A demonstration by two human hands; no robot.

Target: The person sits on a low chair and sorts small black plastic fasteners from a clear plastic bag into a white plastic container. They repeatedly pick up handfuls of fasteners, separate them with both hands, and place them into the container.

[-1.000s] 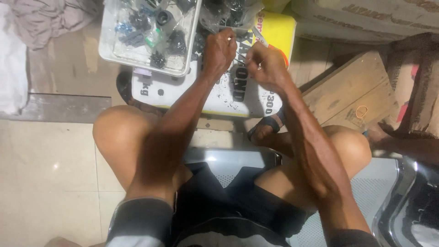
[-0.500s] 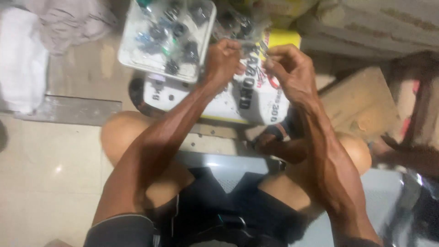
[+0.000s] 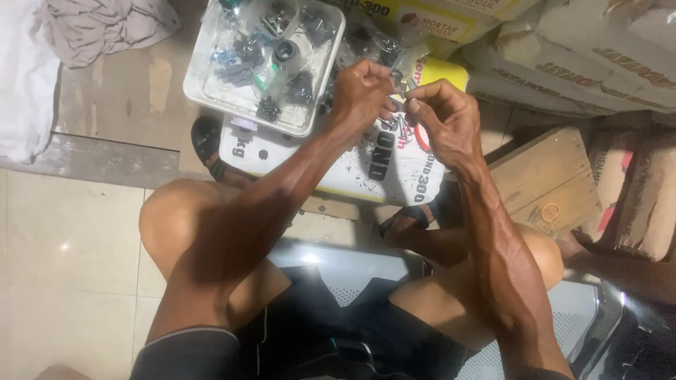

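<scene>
My left hand (image 3: 360, 93) and my right hand (image 3: 442, 118) meet above a white sack (image 3: 384, 172), fingertips pinched together on a small metal part (image 3: 398, 90) between them. The part is mostly hidden by my fingers. Small screws and bits of hardware (image 3: 400, 130) lie loose on the sack just below my hands. Beyond my left hand stands a clear plastic tray (image 3: 211, 88) filled with dark metal fittings and small bagged parts.
I sit with knees apart on a metal seat (image 3: 352, 271), sandalled feet (image 3: 208, 144) by the sack. A wooden box (image 3: 549, 179) lies at right, stacked sacks (image 3: 584, 56) behind it, crumpled cloth (image 3: 105, 28) at top left, pale floor tiles (image 3: 63, 260) at left.
The view has shifted slightly. My hands stay together over the sack, working the small part between the fingertips; the right hand's fingers have closed in toward the left.
</scene>
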